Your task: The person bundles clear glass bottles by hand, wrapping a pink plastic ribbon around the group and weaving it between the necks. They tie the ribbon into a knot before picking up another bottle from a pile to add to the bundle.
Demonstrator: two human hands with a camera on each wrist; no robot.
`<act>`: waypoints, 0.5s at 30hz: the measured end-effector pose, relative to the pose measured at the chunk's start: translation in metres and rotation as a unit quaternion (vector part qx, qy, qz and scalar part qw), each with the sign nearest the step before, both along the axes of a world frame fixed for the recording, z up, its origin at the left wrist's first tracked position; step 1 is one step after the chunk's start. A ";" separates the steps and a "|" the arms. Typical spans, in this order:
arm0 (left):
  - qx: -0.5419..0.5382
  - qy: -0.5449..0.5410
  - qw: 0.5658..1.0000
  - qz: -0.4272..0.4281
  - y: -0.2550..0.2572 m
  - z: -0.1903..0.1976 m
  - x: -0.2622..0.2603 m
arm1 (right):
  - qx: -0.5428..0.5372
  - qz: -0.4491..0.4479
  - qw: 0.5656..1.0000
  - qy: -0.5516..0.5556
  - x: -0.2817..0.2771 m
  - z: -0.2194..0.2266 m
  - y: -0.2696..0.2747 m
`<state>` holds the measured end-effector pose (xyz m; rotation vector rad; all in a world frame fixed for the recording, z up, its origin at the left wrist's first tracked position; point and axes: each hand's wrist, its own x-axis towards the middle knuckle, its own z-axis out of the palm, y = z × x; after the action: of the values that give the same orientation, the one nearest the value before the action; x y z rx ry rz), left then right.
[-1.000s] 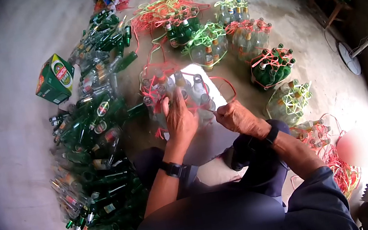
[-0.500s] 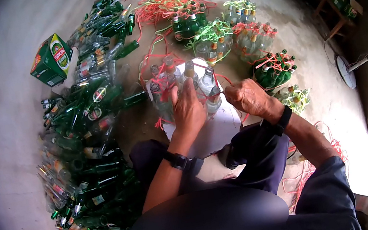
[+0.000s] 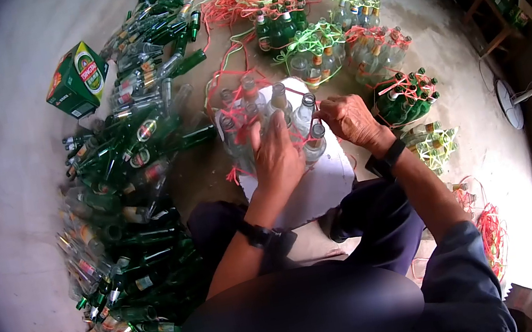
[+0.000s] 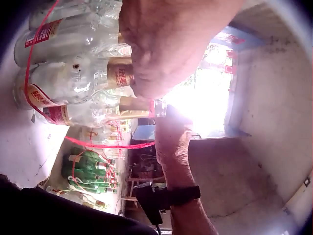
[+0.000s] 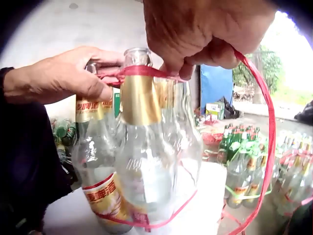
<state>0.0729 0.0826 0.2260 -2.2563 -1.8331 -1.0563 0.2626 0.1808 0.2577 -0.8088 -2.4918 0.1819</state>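
In the head view, a cluster of clear glass beer bottles point(image 3: 314, 146) stands upright on a white board point(image 3: 317, 196) before the person's knees. A red plastic strap point(image 5: 268, 122) runs round the gold-foiled necks; another red loop circles the lower bodies in the right wrist view. The left hand point(image 3: 279, 158) reaches over the necks, its thumb and fingers pinching the strap beside a bottle neck point(image 5: 139, 98). At the right-hand bottles, the right hand point(image 3: 352, 121) has curled fingers gripping the strap close to a neck, with a long end trailing down from it.
Loose green and clear bottles point(image 3: 151, 243) lie heaped along the left wall, a Tsingtao carton point(image 3: 80, 79) beside them. Tied bundles, including green bottles point(image 3: 406, 100), stand to the right. Red and green straps point(image 3: 237, 0) pile up ahead. A fan point(image 3: 510, 103) stands farther right.
The right hand has moved forward from below the right-hand bottles to beside their necks, still gripping the strap. The left hand stays over the necks, and the head view has shifted slightly.
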 end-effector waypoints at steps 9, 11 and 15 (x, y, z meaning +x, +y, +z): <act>-0.050 0.017 0.999 0.003 0.000 0.006 0.002 | -0.124 -0.067 0.985 0.102 0.007 -0.037 0.005; -0.046 0.024 0.999 0.001 0.000 0.007 0.002 | -0.129 -0.065 0.983 0.109 0.010 -0.046 0.008; -0.059 0.024 0.998 -0.003 0.000 0.012 0.002 | -0.216 -0.066 0.966 0.126 0.008 -0.060 0.008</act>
<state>0.0749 0.0827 0.2375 -2.3308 -1.9185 -0.9077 0.2704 0.1885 0.1974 -1.0469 -2.1749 0.7515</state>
